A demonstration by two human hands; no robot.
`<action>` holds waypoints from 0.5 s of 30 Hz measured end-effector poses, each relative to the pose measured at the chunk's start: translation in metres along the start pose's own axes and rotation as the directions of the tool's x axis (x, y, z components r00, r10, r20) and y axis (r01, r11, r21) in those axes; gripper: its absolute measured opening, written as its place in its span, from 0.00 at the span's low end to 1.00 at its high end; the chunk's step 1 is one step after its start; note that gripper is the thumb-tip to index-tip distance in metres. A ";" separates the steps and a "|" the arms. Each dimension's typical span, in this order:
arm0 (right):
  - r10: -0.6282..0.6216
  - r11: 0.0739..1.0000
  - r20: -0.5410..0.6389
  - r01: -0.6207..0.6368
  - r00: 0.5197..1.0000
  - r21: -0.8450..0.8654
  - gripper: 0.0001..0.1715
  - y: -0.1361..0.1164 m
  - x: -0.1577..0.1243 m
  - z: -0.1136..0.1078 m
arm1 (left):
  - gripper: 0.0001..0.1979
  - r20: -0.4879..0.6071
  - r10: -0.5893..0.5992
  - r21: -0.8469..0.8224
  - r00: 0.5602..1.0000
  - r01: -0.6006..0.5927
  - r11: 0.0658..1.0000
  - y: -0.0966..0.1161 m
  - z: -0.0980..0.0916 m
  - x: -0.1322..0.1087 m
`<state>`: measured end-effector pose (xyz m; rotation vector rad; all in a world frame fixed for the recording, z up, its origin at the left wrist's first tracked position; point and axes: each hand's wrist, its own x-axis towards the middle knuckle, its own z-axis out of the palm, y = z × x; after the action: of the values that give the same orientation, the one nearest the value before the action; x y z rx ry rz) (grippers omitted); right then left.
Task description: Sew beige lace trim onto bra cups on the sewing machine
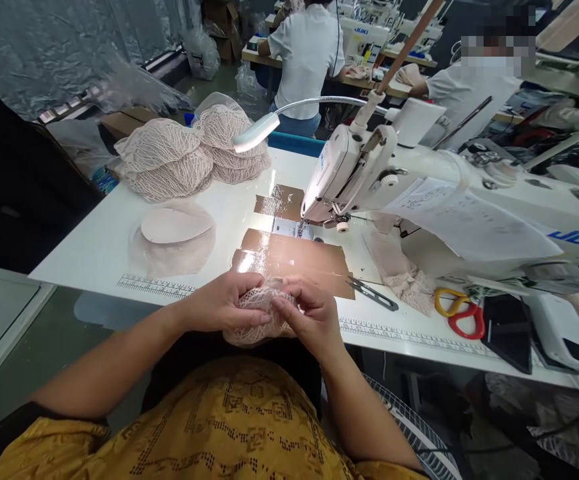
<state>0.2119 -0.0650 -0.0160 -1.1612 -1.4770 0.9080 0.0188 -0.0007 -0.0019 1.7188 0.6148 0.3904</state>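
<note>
Yellow shirt (239,420) below; left hand (222,303) and right hand (316,315) angle inward, pinching lace (254,333).

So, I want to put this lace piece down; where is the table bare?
Bare table shows left of the pale fabric pieces, and in a strip between them and the brown sheets. It's crowded at the right, where scissors and a dark flat device lie close together.
</note>
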 end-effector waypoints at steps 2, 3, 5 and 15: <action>-0.010 1.000 -0.059 0.009 0.998 -0.021 0.10 0.001 0.002 0.001 | 0.13 0.017 0.003 -0.011 1.000 -0.003 1.000 0.000 0.001 -0.001; -0.001 1.000 -0.080 0.000 0.997 -0.021 0.10 0.001 0.002 0.001 | 0.13 0.030 0.001 -0.036 1.000 0.000 0.999 0.000 0.000 -0.002; 0.023 0.999 -0.110 -0.026 0.994 -0.027 0.09 0.001 0.003 0.001 | 0.15 0.043 -0.011 -0.093 0.999 0.015 0.996 0.001 -0.002 -0.001; 0.036 0.994 -0.141 -0.051 0.989 -0.100 0.10 0.003 0.011 -0.003 | 0.16 -0.046 -0.038 -0.036 0.998 0.036 0.999 0.006 -0.009 0.022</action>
<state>0.2152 -0.0533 -0.0158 -1.3105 -1.4033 0.7713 0.0319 0.0186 0.0048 1.6667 0.6693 0.4137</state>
